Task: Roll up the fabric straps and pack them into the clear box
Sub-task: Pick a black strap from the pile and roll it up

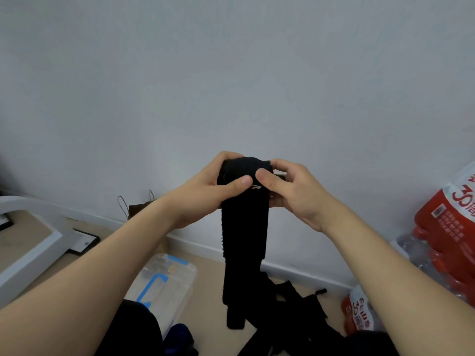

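I hold a black fabric strap [244, 240] up in front of the wall, its top end wound into a small roll. My left hand [205, 191] grips the roll from the left with the thumb pressed on its front. My right hand [290, 191] pinches it from the right. The rest of the strap hangs straight down to the floor. More black straps [290, 301] lie in a loose heap on the floor below. The clear box [164, 281] with blue latches sits on the floor at lower left, partly hidden by my left forearm.
A white furniture leg [33, 242] and a dark frame [84, 240] stand at the left. A brown paper bag [136, 209] leans on the wall. Red-wrapped packs of water bottles [447, 232] stack at the right. My dark-clothed knees fill the bottom edge.
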Tool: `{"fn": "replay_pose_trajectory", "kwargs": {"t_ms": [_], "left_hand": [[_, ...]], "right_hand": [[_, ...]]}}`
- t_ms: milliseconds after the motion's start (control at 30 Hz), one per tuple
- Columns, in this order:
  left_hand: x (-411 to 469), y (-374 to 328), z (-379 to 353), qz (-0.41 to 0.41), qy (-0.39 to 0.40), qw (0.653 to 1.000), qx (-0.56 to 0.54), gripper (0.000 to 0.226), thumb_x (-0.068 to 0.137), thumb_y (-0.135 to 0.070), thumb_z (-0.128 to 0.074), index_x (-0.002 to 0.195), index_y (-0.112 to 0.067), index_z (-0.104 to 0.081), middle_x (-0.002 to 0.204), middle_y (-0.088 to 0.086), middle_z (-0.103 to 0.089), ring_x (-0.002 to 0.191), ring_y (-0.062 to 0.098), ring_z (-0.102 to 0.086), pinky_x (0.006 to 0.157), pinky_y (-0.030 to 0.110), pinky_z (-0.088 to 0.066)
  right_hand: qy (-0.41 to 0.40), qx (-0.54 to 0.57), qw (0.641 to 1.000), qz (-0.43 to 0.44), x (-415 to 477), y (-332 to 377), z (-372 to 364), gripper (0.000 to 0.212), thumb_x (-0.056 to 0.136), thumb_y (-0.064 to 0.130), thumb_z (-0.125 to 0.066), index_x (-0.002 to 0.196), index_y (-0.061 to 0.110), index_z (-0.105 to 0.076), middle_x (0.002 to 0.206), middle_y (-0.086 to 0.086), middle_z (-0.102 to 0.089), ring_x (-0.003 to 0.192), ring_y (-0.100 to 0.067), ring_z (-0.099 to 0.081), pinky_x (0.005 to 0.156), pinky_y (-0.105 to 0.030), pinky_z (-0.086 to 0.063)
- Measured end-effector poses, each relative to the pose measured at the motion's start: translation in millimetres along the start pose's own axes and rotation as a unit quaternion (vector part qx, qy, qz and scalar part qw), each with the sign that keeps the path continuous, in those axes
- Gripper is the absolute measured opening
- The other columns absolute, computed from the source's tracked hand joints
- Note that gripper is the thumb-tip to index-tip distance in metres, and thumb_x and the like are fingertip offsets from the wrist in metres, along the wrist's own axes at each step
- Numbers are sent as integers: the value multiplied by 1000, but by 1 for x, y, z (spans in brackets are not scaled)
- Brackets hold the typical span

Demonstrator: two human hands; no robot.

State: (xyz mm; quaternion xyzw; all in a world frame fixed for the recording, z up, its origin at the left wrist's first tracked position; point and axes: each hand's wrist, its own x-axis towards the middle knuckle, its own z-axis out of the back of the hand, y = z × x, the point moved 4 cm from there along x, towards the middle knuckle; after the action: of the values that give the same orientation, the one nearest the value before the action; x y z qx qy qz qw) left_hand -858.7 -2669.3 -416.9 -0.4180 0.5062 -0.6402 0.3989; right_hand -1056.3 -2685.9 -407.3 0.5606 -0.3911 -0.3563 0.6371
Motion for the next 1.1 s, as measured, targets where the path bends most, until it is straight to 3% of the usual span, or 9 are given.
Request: {"fn": "replay_pose_trajectory", "kwargs": {"t_ms": [167, 267, 367, 433, 633, 733, 800, 933, 1100], "left_hand": [[0, -5, -5, 15, -8, 996, -84, 57, 93, -62, -73, 130, -19, -64, 134, 17, -71, 125, 40, -69, 110, 58, -54], [-2, -10, -17, 27, 50, 992, -111, 51, 98, -62, -70, 120, -16, -69, 112, 16, -78, 100, 33, -77, 82, 39, -64], [-3, -15, -24, 2, 45, 999, -25, 43, 104, -62, -58, 106, -21, -69, 91, 1, -78, 79, 17, -76, 65, 21, -58], [-2, -16, -17, -19, 7, 999, 28, 38, 105, -60, -54, 103, -25, -68, 88, -9, -73, 79, 8, -71, 67, 17, -54], [0, -11, -6, -28, -16, 999, 0, 33, 103, -38, -69, 131, -22, -61, 119, 5, -72, 107, 17, -71, 91, 33, -56], [2, -8, -7, -38, -9, 999, 9, 27, 105, -37, -69, 130, -28, -62, 124, 1, -71, 110, 15, -70, 91, 31, -57], [3, -3, -8, 0, -14, 1000, -12, 36, 102, -54, -66, 128, -28, -63, 126, 1, -73, 111, 16, -70, 96, 39, -56], [4, 3, -10, 49, -7, 999, -17, 50, 95, -60, -66, 125, -20, -66, 102, -4, -74, 97, 17, -73, 83, 38, -61], [4, -5, -4, -39, -50, 998, -16, 42, 87, -30, -88, 124, -29, -68, 121, 11, -72, 106, 22, -74, 88, 36, -64]], "right_hand": [[71, 23, 997, 15, -2, 0, -6, 50, 88, 41, -81, 117, 12, -52, 105, -14, -75, 96, -29, -75, 86, -43, -63], [105, 23, 994, 19, -7, 3, -8, 92, 67, 68, -91, 116, 3, -49, 97, -19, -67, 82, -27, -70, 69, -35, -60], [102, -11, 994, 26, -8, 0, -8, 126, 49, 78, -95, 124, -12, -48, 99, -25, -64, 81, -39, -66, 58, -33, -58], [79, -19, 997, 19, -6, -3, -7, 119, 49, 76, -96, 121, -8, -53, 96, -24, -69, 82, -45, -69, 61, -38, -62], [7, 16, 999, -31, -2, -8, 0, 76, 84, 74, -71, 124, 11, -58, 101, -16, -77, 85, -35, -77, 75, -45, -64], [-14, 22, 999, -22, -2, -6, 4, 43, 90, 51, -78, 113, 20, -61, 96, -15, -76, 85, -33, -76, 78, -45, -64], [-21, 24, 999, -10, -3, -5, 5, 33, 87, 36, -84, 110, 21, -65, 96, -17, -75, 86, -32, -76, 82, -46, -64], [-29, 18, 999, 9, -1, -6, 7, 29, 90, 4, -85, 110, 15, -69, 102, -10, -72, 91, -29, -76, 83, -41, -64], [-1, 75, 996, -40, 1, -7, 6, 48, 94, 41, -78, 134, 14, -68, 118, -14, -76, 102, -32, -76, 86, -41, -62]]}}
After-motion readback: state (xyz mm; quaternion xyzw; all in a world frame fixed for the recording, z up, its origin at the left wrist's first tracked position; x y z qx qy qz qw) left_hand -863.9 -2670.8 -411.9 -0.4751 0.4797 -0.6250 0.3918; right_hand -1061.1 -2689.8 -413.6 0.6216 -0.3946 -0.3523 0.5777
